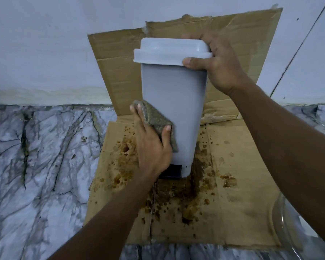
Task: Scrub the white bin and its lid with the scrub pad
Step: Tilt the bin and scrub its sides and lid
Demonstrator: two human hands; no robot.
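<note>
The tall white bin (178, 102) stands upright on stained cardboard, its white lid (169, 51) closed on top. A dark pedal (174, 170) shows at its base. My right hand (218, 62) grips the lid's right edge and the bin's upper corner, thumb on the front. My left hand (150, 143) presses a grey-green scrub pad (156, 117) against the bin's lower left front face, fingers over the pad's left edge and thumb on its right.
Flattened cardboard (242, 175) with brown wet stains covers the marbled floor (36, 156) and leans up the pale wall (45, 44). A clear curved glass or plastic rim (289, 222) sits at the lower right.
</note>
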